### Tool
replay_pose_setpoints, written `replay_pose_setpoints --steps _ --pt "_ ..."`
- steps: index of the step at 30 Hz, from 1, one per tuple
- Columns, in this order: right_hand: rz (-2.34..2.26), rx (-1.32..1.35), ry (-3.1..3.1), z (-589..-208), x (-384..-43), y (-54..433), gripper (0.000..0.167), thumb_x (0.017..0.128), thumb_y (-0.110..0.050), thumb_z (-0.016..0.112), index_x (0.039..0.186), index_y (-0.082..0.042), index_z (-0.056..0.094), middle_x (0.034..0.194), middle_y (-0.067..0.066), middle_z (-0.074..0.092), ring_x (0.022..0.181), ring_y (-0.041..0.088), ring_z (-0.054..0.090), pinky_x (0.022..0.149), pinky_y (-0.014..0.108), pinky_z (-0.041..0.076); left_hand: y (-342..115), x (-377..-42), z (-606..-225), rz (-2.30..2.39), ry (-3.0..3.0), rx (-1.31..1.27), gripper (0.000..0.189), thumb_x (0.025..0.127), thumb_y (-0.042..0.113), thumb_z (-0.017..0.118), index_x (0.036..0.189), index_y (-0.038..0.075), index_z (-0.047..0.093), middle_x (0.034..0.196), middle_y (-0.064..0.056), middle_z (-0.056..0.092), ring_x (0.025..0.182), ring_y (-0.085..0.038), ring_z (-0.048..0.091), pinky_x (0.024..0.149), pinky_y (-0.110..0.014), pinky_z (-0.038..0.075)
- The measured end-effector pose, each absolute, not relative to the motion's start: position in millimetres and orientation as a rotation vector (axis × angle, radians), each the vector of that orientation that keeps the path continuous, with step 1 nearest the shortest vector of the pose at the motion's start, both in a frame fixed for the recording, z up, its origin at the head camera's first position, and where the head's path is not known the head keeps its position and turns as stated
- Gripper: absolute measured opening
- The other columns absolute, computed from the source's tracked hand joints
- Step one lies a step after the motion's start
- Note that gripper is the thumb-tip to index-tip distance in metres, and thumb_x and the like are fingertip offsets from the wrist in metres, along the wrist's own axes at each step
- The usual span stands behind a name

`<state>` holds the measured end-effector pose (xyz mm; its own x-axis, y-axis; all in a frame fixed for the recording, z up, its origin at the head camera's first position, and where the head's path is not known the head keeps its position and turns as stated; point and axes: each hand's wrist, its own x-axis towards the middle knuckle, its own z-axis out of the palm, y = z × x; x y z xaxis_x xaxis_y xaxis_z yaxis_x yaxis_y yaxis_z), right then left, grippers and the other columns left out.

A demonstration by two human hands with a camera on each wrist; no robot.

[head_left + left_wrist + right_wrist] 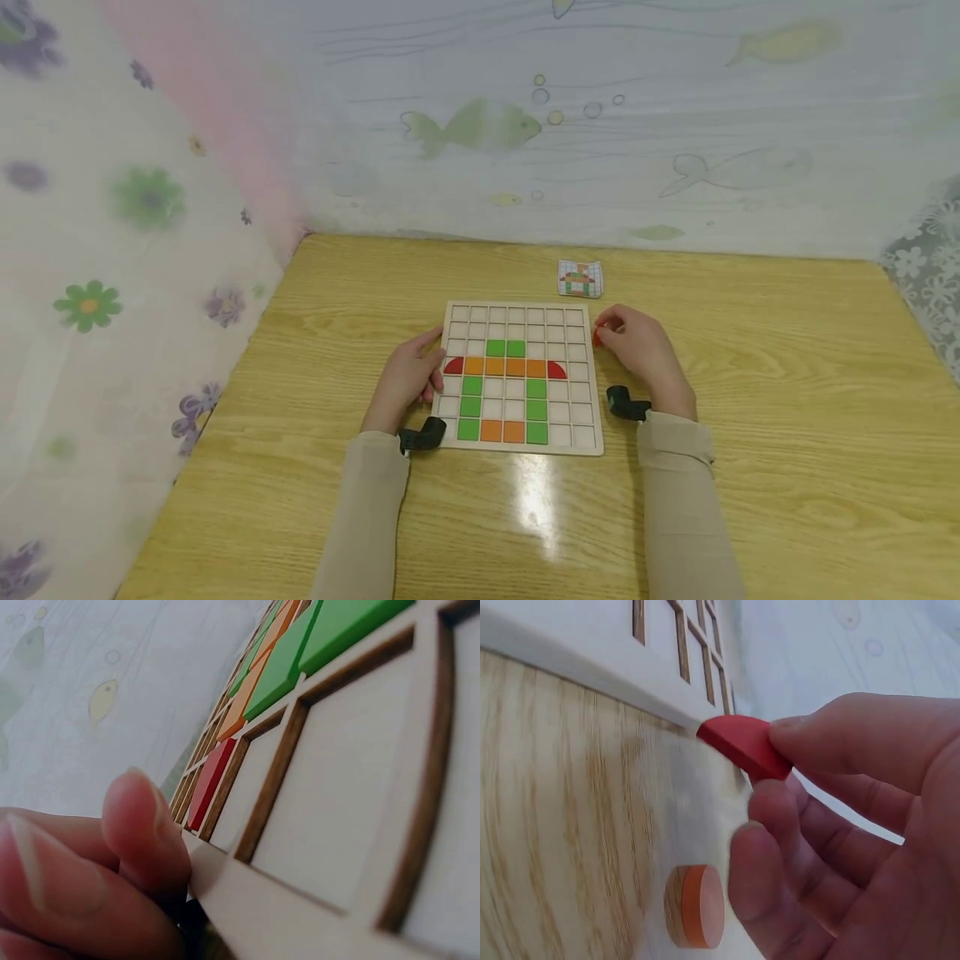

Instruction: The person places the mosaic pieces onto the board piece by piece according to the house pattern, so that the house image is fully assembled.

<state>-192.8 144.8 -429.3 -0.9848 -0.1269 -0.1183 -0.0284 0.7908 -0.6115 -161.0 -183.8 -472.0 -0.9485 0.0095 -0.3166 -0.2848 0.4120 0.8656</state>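
A wooden grid board (590, 408) lies on the table with green and orange squares and two red quarter-round tiles (557, 369) set in its cells. At its left edge rests my left hand (405, 373); in the left wrist view the loosely bent fingers (146, 825) touch the rim close to a red tile (211, 784). My right hand (637, 346) is just beyond the board's right edge, pinching a red quarter-round tile (742, 742) between thumb and fingertips. The right wrist view shows that tile tilted, held above the table near the rim.
A small pattern card (581, 279) with a coloured grid picture lies behind the board's far right corner. In the right wrist view an orange rounded piece (703, 906) is on the table below the right hand. A fish-patterned wall covering (480, 167) rises behind the table (787, 400).
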Motion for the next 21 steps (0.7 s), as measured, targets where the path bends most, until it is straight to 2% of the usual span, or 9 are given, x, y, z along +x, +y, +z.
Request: replay_pose_setpoints --steps 6,13,21 --pt "-0.997 -0.102 2.848 -429 -192 141 0.017 0.088 -0.021 0.056 0.099 -0.009 0.060 0.095 0.007 0.059 0.084 0.023 0.049 0.072 0.035 0.039 -184 -160 -473 1.567 2.377 -0.254 0.042 0.092 0.028 0.048 0.133 0.034 0.040 0.057 -0.014 0.057 0.034 -0.017 0.044 0.032 -0.026 0.036" --pt "-1.047 -0.132 2.861 -432 -193 137 0.016 0.088 -0.024 0.057 0.100 -0.014 0.060 0.097 0.004 0.060 0.088 0.021 0.052 0.077 0.037 0.041 -184 -160 -474 1.566 2.391 -0.242 0.042 0.093 0.027 0.048 0.134 0.033 0.040 0.057 -0.013 0.056 0.034 -0.016 0.044 0.032 -0.026 0.036" --pt "-1.026 -0.192 2.863 -427 -195 123 0.016 0.087 -0.023 0.058 0.100 -0.014 0.061 0.097 0.003 0.060 0.088 0.021 0.052 0.078 0.037 0.042 -184 -161 -472 1.564 2.389 -0.243 0.042 0.093 0.027 0.047 0.133 0.033 0.040 0.057 -0.013 0.057 0.034 -0.016 0.044 0.033 -0.026 0.036"
